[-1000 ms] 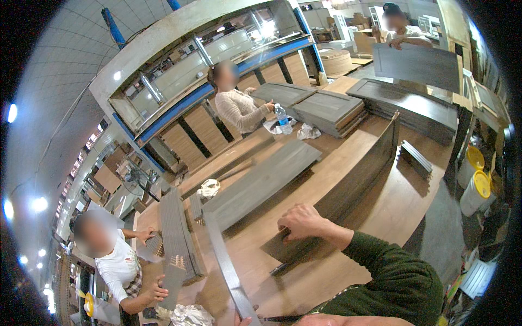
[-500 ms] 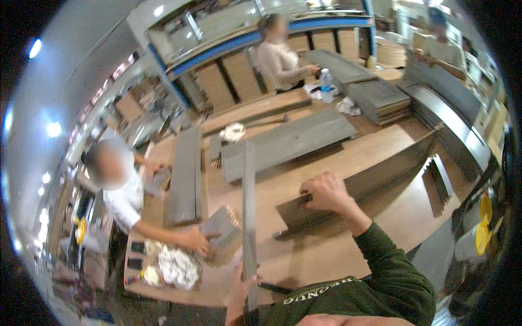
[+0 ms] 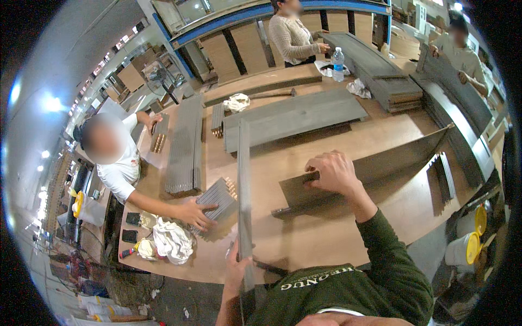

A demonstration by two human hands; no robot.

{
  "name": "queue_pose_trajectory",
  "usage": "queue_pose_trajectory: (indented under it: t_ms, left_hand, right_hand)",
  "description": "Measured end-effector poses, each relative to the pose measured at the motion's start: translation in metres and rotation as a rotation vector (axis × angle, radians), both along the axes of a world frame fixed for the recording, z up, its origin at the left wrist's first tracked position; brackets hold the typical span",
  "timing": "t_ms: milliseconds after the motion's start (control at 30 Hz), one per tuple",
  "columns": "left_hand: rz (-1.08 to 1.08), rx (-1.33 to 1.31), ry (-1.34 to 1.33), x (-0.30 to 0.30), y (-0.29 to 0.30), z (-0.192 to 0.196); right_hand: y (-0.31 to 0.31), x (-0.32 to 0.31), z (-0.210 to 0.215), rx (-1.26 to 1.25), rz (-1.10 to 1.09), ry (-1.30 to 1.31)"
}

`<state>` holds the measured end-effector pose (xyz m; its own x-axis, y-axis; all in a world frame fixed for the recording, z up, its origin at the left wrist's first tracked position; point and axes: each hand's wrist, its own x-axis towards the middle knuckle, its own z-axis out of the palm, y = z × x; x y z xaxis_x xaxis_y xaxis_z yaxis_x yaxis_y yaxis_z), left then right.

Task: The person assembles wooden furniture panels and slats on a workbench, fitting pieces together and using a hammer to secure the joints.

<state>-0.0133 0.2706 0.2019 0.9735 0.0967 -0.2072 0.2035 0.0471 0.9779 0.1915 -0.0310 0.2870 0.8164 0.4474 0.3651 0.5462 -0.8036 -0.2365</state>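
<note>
My left hand (image 3: pixel 236 266) is wrapped round the lower end of a long, narrow grey strip (image 3: pixel 244 185) that stretches away from me over the table. My right hand (image 3: pixel 334 171) is closed at the near end of a long dark grey panel (image 3: pixel 375 173), its curled fingers on the upper edge. Whether a small piece is also pinched there is hidden by the fingers. A thin dark bar (image 3: pixel 288 211) lies along the panel's bottom near end. Left of the strip, a co-worker's hand (image 3: pixel 197 214) rests on a bundle of grey slats with light pegs (image 3: pixel 218 200).
On the wooden table (image 3: pixel 326 239) lie a stack of long grey slats (image 3: pixel 185 146), a wide grey board (image 3: pixel 304 119), white cloths (image 3: pixel 173 240) and a hammer (image 3: pixel 274 93). A water bottle (image 3: pixel 337 64) stands farther back. Three co-workers stand around the table.
The view has shifted, and everything looks sharper. Both my hands keep their holds on the strip and the panel. The left co-worker's far hand now shows on another pegged slat bundle.
</note>
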Motion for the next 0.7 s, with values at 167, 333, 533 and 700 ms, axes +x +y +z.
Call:
queue_pose_trajectory:
  t_ms: [167,333,533,700]
  left_hand:
    - [-0.032,0.025,0.008,0.004,0.0,-0.005]
    - [-0.049,0.07,0.037,0.008,-0.007,0.007]
    - [-0.059,0.134,0.04,-0.001,0.01,-0.013]
    - [-0.107,0.102,-0.008,0.012,0.001,-0.003]
  right_hand:
    - [-0.001,0.001,-0.003,0.006,-0.006,-0.009]
    - [-0.003,0.001,0.004,-0.014,-0.009,0.031]
    - [0.01,-0.005,0.007,-0.044,-0.041,0.072]
    - [0.004,-0.002,0.0,0.013,-0.048,0.052]
